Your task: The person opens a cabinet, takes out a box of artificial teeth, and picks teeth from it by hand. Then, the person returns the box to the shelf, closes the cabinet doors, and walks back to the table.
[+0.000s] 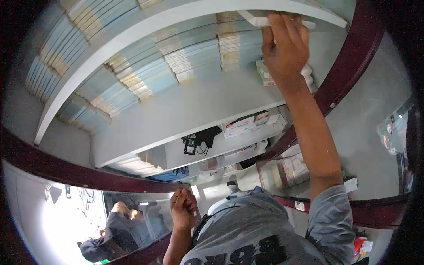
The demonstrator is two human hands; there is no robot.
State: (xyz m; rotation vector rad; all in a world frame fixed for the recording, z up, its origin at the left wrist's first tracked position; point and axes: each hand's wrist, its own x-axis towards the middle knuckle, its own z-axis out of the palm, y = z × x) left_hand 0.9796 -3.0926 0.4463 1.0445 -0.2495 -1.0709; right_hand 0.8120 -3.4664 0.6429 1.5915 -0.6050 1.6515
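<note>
My right hand (287, 46) is stretched up to the far right of a white shelf. Its fingers are curled over a flat white thing (261, 21) with a straight edge, whose kind I cannot make out. Below that wrist, small white and green boxes (266, 76) sit on the shelf, partly hidden by my arm. To their left stand stacks of pale blue booklets (179, 62) with yellowed label strips on their spines. Low and near my waist, my left hand (183, 205) is closed with curled fingers; whatever lies inside them is hidden.
Dark red posts (329, 104) frame the shelves. A lower shelf holds a black face mask with a lanyard badge (191, 145) and a white carton (239, 126). At lower left, a person (119, 227) in dark clothes sits by a bright opening.
</note>
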